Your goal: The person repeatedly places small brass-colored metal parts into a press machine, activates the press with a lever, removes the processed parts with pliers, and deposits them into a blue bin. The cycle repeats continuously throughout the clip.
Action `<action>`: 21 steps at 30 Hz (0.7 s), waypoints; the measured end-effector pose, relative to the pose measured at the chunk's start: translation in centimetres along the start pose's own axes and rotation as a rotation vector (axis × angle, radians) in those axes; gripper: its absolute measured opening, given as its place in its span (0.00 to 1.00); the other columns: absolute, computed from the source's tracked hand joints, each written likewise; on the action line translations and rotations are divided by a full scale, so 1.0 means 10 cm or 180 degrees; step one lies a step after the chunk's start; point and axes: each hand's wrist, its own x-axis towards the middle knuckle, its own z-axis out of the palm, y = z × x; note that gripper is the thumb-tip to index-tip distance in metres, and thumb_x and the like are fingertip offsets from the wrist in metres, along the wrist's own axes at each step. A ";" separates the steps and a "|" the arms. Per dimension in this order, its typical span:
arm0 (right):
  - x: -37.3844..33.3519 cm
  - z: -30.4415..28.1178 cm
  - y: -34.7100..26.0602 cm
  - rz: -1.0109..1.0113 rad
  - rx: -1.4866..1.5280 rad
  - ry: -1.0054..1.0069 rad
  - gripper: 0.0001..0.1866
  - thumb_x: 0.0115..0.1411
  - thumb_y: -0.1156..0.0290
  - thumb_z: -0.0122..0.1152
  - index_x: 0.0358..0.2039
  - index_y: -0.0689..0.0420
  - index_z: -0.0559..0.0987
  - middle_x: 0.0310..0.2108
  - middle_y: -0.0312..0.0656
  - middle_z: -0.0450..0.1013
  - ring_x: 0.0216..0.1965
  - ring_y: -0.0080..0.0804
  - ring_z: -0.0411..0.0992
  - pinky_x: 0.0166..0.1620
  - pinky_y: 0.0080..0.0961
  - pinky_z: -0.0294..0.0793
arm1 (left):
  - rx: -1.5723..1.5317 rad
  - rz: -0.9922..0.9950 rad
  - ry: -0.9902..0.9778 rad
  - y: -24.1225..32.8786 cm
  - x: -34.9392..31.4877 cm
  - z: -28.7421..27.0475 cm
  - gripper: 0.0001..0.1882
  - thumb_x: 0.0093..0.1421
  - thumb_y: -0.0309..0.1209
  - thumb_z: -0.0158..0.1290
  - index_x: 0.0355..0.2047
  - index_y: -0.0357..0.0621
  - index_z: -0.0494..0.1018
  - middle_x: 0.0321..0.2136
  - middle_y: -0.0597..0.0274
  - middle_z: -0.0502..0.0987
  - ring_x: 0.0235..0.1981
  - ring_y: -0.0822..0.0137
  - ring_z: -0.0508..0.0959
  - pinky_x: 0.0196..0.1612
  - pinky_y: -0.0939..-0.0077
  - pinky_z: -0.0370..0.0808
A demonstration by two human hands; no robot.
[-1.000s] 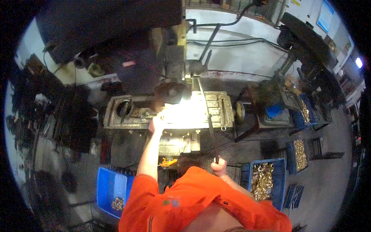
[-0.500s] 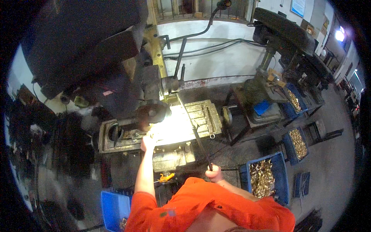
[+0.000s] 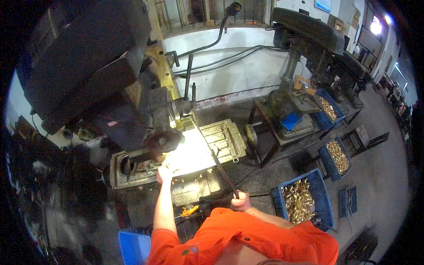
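Observation:
My right hand (image 3: 241,201) is closed round the lower end of a long dark lever (image 3: 222,171), which slants up and left across the machine's worktable. My left hand (image 3: 164,173) reaches to the front of that metal worktable (image 3: 229,140), just below a round dark machine head (image 3: 162,140). Its fingers look bent together at the edge of a strong glare. What lies in them is washed out by the light. An orange-yellow handled tool (image 3: 190,211) rests below the worktable, between my forearms.
Right of me stands a blue crate (image 3: 326,194) of brass-coloured parts, with a smaller blue bin (image 3: 338,158) of similar parts beyond. A second machine (image 3: 289,79) stands on a bench at the back right. Another blue bin (image 3: 134,247) is at lower left.
The view has shifted, so the machine and worktable appear farther left and a little lower. My right hand still grips the lever, which now lies at a slightly different slant. My left hand stays at the worktable.

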 end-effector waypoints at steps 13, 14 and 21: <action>0.00 -0.03 -0.17 0.0137 0.0134 0.0013 0.05 0.41 0.70 0.46 0.15 0.57 0.64 0.12 0.43 0.58 0.14 0.30 0.56 0.19 0.31 0.59 | 0.0018 0.0042 0.0130 -0.03 0.01 0.02 0.28 0.41 0.57 0.56 0.16 0.40 0.74 0.16 0.55 0.76 0.20 0.59 0.78 0.26 0.65 0.73; 0.00 -0.03 -0.18 0.0135 0.0160 0.0023 0.05 0.41 0.70 0.46 0.15 0.58 0.64 0.11 0.43 0.57 0.14 0.30 0.56 0.19 0.31 0.59 | 0.0007 0.0035 0.0101 -0.01 0.00 0.01 0.28 0.42 0.57 0.56 0.16 0.40 0.74 0.15 0.55 0.76 0.20 0.59 0.77 0.26 0.65 0.73; 0.03 0.01 -0.15 -0.0199 0.0173 0.0154 0.06 0.41 0.70 0.48 0.15 0.58 0.64 0.11 0.43 0.57 0.13 0.30 0.56 0.19 0.31 0.59 | -0.0018 0.0023 0.0294 -0.04 0.00 0.02 0.26 0.43 0.56 0.56 0.15 0.42 0.75 0.14 0.56 0.75 0.19 0.59 0.77 0.25 0.65 0.73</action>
